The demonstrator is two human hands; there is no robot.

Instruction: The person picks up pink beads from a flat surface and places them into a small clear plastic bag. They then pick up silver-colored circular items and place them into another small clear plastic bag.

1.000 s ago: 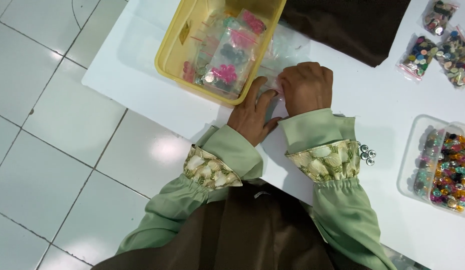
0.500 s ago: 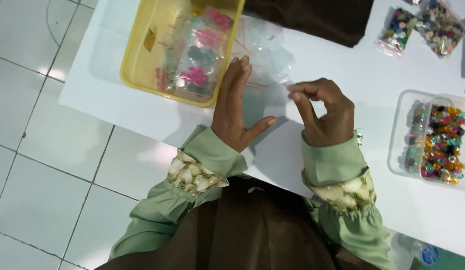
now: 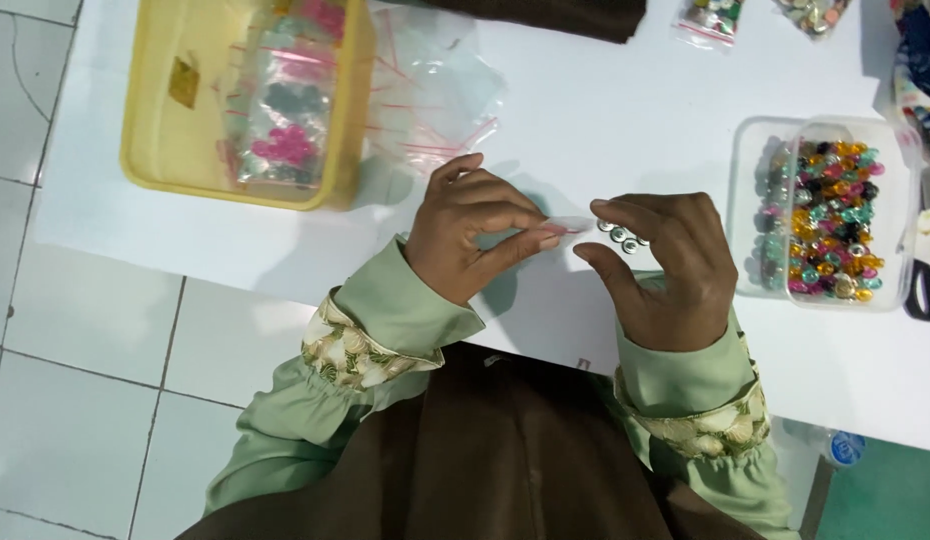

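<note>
Two hands pinch one small clear bag of silver beads point(image 3: 619, 235): left hand point(image 3: 475, 235) at nine o'clock, right hand point(image 3: 670, 265) at three.

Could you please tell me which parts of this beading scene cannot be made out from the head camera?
- Small silver beads between the left hand and right hand: too small to tell their shape, or whether a clear bag encloses them.
- Yellow tray: its top is cut off by the frame edge, and the packets inside are blurred.
- Clear box of coloured beads: single beads too small to tell apart.
- Bead packets at the top edge: cut off.
</note>
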